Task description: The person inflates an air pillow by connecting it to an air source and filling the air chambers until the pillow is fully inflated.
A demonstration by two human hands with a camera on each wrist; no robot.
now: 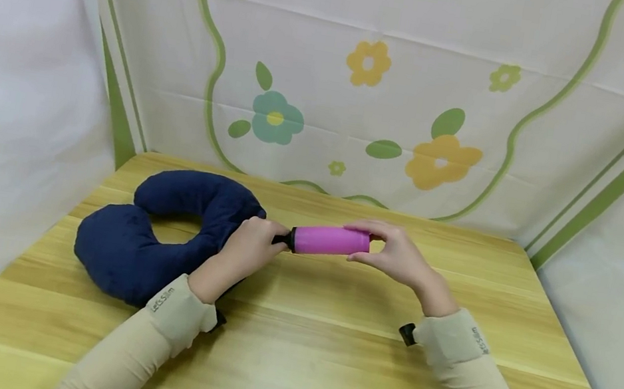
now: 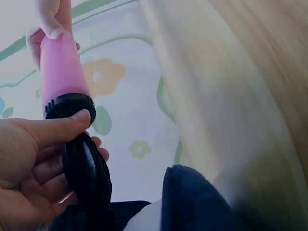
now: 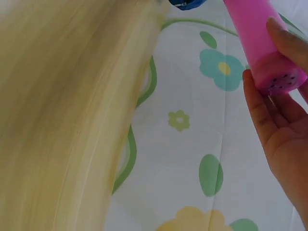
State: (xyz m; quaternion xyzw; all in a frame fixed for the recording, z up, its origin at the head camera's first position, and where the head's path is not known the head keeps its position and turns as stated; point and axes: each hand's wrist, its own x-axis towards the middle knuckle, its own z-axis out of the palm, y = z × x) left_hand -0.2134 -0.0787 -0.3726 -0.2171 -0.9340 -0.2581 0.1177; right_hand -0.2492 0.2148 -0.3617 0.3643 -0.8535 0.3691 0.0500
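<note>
A pink hand pump (image 1: pixel 332 241) with a black collar and black end piece (image 2: pixel 86 168) is held roughly level above the table. My left hand (image 1: pixel 253 243) grips the black end, its thumb lying on the collar in the left wrist view. The fingers and thumb of my right hand (image 1: pixel 399 258) hold the opposite end, where small dark holes (image 3: pixel 283 83) dot the flat face. Beside and partly behind the left hand lies a navy U-shaped neck pillow (image 1: pixel 124 254), its opening facing left. The left hand and forearm cover part of its right side.
The wooden table (image 1: pixel 292 366) extends in front of me. A white cloth backdrop with printed flowers (image 1: pixel 368 63) rises at its far edge. White cloth walls (image 1: pixel 21 77) stand at both sides. Each wrist wears a pale band with a small black camera (image 1: pixel 407 334).
</note>
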